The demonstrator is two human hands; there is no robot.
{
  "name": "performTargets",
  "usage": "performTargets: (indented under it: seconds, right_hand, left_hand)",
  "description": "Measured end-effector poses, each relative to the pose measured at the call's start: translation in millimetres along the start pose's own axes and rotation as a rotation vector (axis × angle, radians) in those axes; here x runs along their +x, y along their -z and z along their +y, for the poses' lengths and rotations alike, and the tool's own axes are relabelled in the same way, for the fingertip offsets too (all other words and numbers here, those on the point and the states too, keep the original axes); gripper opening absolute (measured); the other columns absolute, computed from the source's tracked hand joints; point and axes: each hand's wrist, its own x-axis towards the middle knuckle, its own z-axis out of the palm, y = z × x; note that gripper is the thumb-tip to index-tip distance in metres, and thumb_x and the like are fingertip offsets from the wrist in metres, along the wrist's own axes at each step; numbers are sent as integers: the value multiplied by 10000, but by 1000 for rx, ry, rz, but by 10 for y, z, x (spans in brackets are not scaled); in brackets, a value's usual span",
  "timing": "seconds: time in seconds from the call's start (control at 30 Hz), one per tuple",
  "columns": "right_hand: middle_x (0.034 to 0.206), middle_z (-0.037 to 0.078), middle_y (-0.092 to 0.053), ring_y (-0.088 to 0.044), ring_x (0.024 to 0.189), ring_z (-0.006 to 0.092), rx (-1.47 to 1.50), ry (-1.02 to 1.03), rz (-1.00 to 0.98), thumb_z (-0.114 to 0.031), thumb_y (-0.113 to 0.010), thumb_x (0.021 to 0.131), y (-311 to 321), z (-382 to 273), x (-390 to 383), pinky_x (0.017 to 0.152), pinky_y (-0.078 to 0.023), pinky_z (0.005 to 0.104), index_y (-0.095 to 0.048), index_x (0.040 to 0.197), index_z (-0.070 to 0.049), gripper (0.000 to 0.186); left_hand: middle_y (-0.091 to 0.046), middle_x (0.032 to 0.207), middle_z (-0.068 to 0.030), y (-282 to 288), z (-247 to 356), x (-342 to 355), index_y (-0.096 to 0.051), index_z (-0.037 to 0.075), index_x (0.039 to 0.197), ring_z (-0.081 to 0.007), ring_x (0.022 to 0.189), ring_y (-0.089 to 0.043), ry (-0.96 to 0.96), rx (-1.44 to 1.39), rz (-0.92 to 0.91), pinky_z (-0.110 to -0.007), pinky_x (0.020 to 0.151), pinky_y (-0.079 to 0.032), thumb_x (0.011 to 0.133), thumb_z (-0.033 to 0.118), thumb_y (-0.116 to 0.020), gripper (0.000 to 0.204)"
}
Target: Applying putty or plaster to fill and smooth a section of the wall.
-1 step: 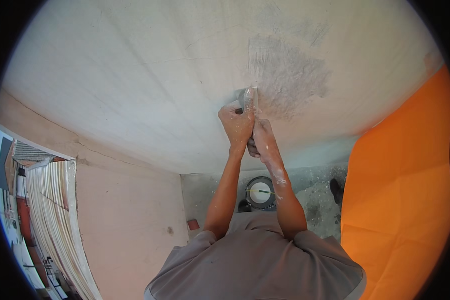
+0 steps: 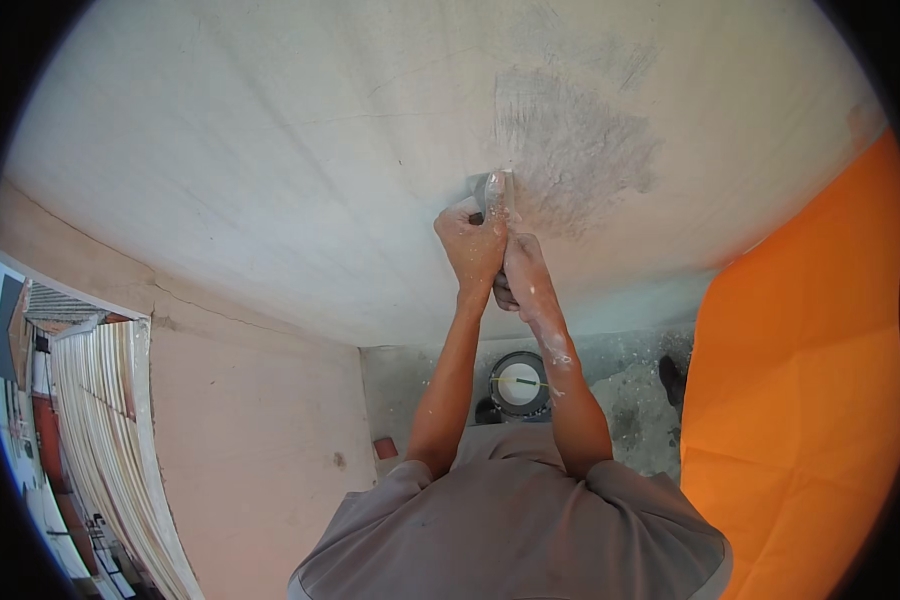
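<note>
Against the pale wall (image 2: 300,170) in front of me, both my hands are on one flat scraper (image 2: 511,193) with a pale edge and a grey blade. My left hand (image 2: 473,245) is closed round its blade end, thumb pointing up along it. My right hand (image 2: 527,272), lower and just to the right, makes a fist round what looks like the handle, mostly hidden by the fingers. White spatters mark both hands and the right forearm. Beside the scraper's right edge begins a rough grey patch (image 2: 580,145) on the wall.
Below my forearms a dark round bucket (image 2: 520,409) with white contents stands on the grey floor (image 2: 620,400). A small reddish block (image 2: 385,448) lies left of it, and a dark shoe-like shape (image 2: 670,375) right. An orange sheet (image 2: 800,400) hangs at right; a cracked side wall (image 2: 250,430) with an opening stands left.
</note>
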Motion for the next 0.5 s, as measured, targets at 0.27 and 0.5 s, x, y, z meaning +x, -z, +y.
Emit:
performTargets:
  seconds: [0.27,0.5]
  right_hand:
    - [500,-73,-361,-306,327,50,-20,64,34,-505,-410,1075,-20,-30,111,292,-208,248,-503,763,-112,510]
    - [506,-47,-398,-335,357,68,-104,98,116,-518,-398,1078,-24,106,88,332,-225,276,-546,716,-59,602]
  left_hand:
    - [-550,557,15,-22,44,29,-662,-40,640,-67,553,-453,3,-65,46,-280,510,-370,982,375,-702,540]
    - [-564,518,-23,-10,-111,-53,-720,-39,686,-84,502,-469,-18,45,56,-312,492,-381,978,366,-688,501]
